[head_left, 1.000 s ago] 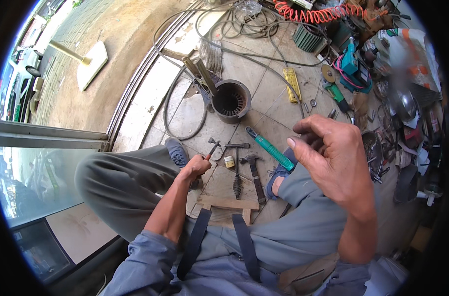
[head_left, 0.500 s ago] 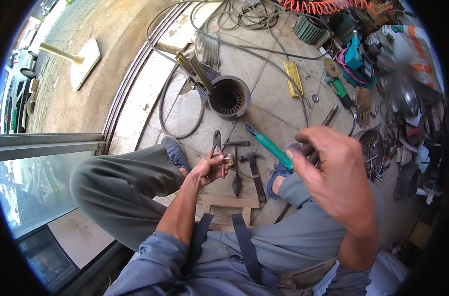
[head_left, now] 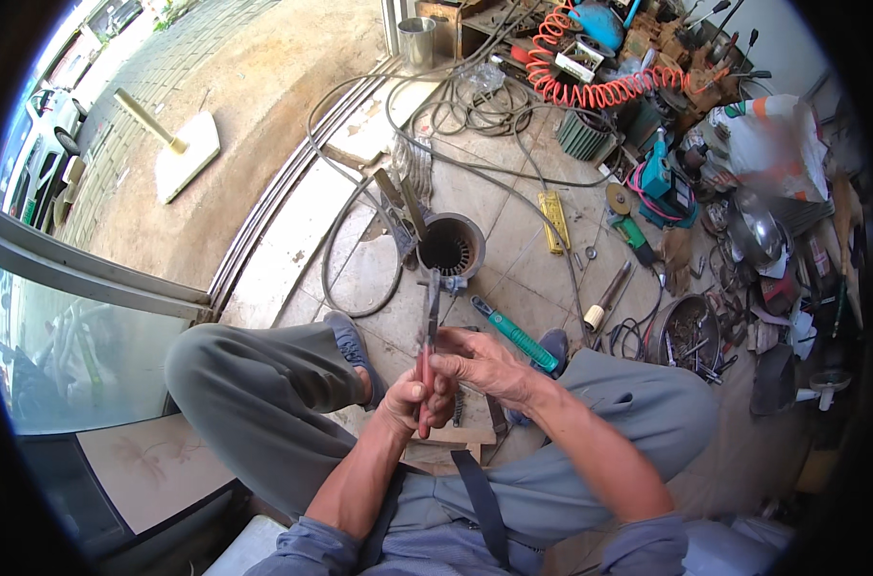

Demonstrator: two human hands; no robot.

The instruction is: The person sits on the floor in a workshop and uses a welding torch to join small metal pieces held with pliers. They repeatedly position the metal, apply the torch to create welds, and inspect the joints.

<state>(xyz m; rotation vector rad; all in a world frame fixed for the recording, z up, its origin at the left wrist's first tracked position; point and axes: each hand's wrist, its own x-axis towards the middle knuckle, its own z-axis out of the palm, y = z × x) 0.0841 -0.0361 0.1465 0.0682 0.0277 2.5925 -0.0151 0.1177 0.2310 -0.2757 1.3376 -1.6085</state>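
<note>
My left hand (head_left: 407, 398) is closed around the red handles of a pair of pliers (head_left: 429, 326), held upright between my knees with the jaws pointing away from me. My right hand (head_left: 479, 360) meets it from the right, fingers curled against the pliers' handles and my left fingers. A small metal piece sits at the pliers' jaws; whether it is gripped is unclear. Just beyond the jaws stands a round motor stator (head_left: 451, 247) on the tiled floor. A green-handled screwdriver (head_left: 515, 334) lies right of my hands.
A wooden block (head_left: 455, 442) and small tools lie on the floor under my hands. Grey cables (head_left: 359, 298), a yellow level (head_left: 552, 221), an orange coiled hose (head_left: 599, 88), a teal power tool (head_left: 659, 182) and a bowl of parts (head_left: 688, 331) crowd the floor ahead and right. A glass door (head_left: 81, 326) is left.
My left hand picked the pliers up off the floor and raised them. My right hand dropped from mid-air on the right and joined the left at the handles.
</note>
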